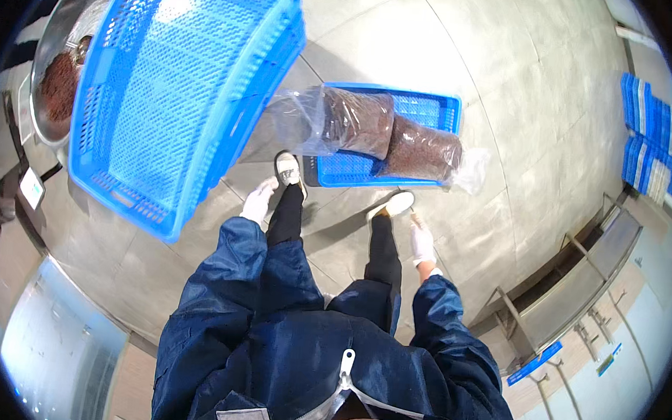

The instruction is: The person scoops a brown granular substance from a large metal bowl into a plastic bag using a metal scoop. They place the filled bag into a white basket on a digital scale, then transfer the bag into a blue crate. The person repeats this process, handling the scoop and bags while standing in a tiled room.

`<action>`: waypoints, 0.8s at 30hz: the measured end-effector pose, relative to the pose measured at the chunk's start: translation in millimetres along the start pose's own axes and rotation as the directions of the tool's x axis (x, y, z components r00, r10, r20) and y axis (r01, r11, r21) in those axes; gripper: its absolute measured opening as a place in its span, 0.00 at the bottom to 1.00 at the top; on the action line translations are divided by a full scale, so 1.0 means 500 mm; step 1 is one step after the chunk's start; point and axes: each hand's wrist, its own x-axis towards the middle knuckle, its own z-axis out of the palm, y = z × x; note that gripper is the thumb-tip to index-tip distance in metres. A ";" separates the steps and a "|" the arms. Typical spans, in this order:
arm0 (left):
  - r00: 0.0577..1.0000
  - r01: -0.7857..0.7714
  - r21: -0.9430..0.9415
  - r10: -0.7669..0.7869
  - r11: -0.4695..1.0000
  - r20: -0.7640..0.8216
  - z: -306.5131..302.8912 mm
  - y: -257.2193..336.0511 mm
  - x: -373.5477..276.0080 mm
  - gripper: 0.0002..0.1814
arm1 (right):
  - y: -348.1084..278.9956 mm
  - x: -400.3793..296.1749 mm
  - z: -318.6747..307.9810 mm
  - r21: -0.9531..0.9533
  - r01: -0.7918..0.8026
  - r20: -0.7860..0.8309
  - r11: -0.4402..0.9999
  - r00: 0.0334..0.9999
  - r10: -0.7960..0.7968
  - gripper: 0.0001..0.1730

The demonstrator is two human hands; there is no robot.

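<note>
My left hand (260, 201), in a white glove, hangs beside my leg near the tall stack of blue perforated plastic crates (164, 101). It appears empty, its fingers loosely bent. On the other side hangs my right hand (422, 238), gloved too, with nothing visible in it. Before my feet a shallow blue plastic crate (426, 106) rests on the floor. Two clear plastic bags of dark brown granular material lie across it: the left bag (358, 122) with its loose mouth overhanging the crate's left side, the right bag (423, 152) with its end past the right edge.
A large metal bowl (76, 21) holding reddish-brown granules stands behind the crate stack at left. A small display unit (31, 188) is below it. Along the right wall runs a stainless-steel trough sink (582, 283) with taps. Blue and white stacked items (655, 140) are at far right.
</note>
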 end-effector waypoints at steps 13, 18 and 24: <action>0.916 -0.005 -0.188 -0.071 0.982 -0.395 -0.281 -0.162 -0.467 0.20 | -0.220 -0.040 -0.010 -0.037 0.089 0.345 0.995 0.936 -0.070 0.18; 0.861 -0.179 -0.385 -0.045 0.905 -0.507 -0.390 -0.310 -0.541 0.16 | -0.097 -0.049 -0.021 -0.066 0.307 0.331 0.949 0.904 -0.270 0.16; 0.771 -0.301 -0.397 -0.024 0.867 -0.636 -0.439 -0.306 -0.629 0.17 | -0.151 -0.113 0.024 -0.371 0.512 0.561 0.775 0.789 -0.252 0.14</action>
